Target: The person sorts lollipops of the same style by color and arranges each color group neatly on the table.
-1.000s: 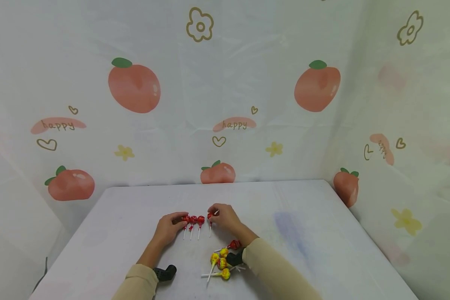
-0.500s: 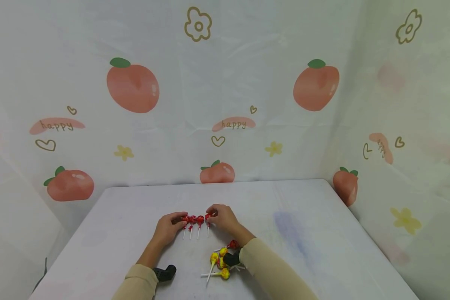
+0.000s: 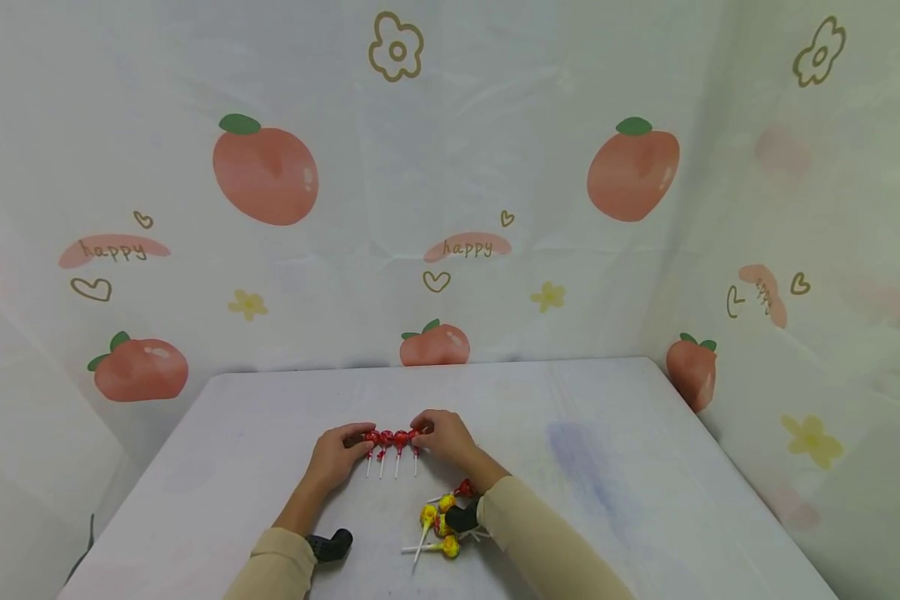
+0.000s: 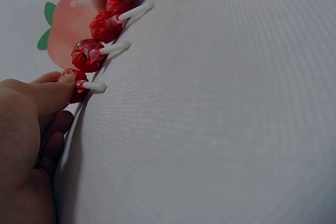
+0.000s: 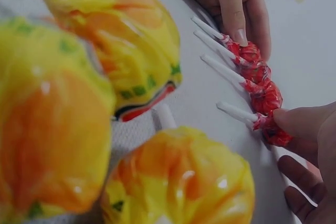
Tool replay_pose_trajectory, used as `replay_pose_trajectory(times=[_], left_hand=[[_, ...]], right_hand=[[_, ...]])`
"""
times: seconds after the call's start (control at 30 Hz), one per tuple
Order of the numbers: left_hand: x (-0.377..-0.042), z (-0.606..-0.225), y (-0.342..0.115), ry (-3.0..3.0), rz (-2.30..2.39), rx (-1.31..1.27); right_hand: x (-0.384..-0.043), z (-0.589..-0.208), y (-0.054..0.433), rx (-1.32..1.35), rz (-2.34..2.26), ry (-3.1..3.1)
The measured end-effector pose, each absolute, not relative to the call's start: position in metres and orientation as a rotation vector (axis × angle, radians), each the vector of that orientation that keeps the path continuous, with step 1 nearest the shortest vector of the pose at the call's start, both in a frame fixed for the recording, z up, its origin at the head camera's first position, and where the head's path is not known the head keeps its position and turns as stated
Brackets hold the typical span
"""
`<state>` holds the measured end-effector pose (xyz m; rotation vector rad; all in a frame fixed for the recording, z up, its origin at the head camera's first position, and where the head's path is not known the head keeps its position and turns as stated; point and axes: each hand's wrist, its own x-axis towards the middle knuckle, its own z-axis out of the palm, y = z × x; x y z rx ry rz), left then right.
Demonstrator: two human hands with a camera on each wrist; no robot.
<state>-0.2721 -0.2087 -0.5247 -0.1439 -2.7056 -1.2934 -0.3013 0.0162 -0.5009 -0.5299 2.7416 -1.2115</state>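
Note:
Several red-wrapped lollipops stand side by side in a row on the table, heads at the back and white sticks toward me. My left hand (image 3: 333,458) pinches the head of the leftmost lollipop (image 4: 80,92) between thumb and fingers. At the other end, my right hand (image 3: 447,437) grips the rightmost lollipop (image 5: 276,136) by its head. Between the hands lie two more red lollipops, one (image 3: 387,437) nearer the left and the other (image 3: 401,439) nearer the right. Their heads sit close together, the sticks roughly parallel.
A loose pile of yellow lollipops (image 3: 429,517) lies in front, beneath my right forearm, with a darker red lollipop (image 3: 466,489) at its back. Black wrist mounts (image 3: 332,546) sit at both cuffs. A patterned curtain (image 3: 330,300) rises behind the white table (image 3: 270,400).
My right hand has slid left with its red lollipop, narrowing the gap until it sits against the row. The left hand has stayed at the leftmost lollipop.

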Motion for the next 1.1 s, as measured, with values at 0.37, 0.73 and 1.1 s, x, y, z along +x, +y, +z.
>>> replay_pose_trajectory(times=[0.37,0.73,1.1], left_hand=[[-0.272,-0.524,-0.208,-2.705,-1.307,-0.135],[-0.271,-0.525,-0.209,-2.698,-1.307,-0.156],[-0.272,-0.526,-0.210,-2.691,-1.298,-0.162]], right_hand=[[-0.300,-0.501,0.016,-0.525,-1.214,2.745],[-0.300,-0.492,0.027,-0.522,-1.275,2.702],[-0.296,-0.472,0.052,-0.662,-1.217,2.701]])
